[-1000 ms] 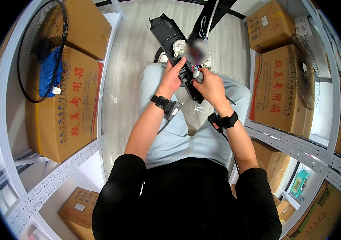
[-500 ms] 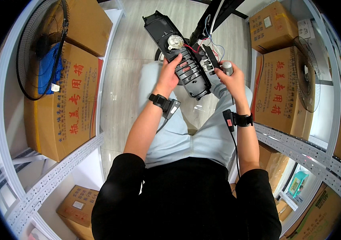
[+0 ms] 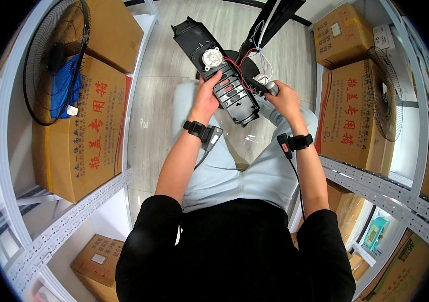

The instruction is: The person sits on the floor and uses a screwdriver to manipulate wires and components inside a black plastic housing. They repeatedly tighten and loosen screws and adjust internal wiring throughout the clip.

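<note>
My left hand (image 3: 206, 96) is closed on a long black plastic housing (image 3: 235, 103), tilted diagonally above my legs. A round white part (image 3: 212, 58) sits on it, with red, blue and white wires (image 3: 233, 63) running off to a black stand (image 3: 270, 27). My right hand (image 3: 284, 100) is closed around a silver cylinder (image 3: 273, 88), beside a narrow black part (image 3: 254, 83) that wires run to at the housing's right side; whether its fingers also grip that part is hard to make out.
Metal shelves (image 3: 58, 236) on both sides hold cardboard boxes (image 3: 81, 151). A black fan grille (image 3: 38, 115) with blue material (image 3: 63, 83) leans at left, another grille (image 3: 385, 126) at right. The stand's round base (image 3: 232, 55) rests on the grey floor (image 3: 151, 60).
The housing and my left hand have moved up and left. The narrow black part came into clear view half a second ago, lifted rightward by my right hand, and now sits back nearer the housing.
</note>
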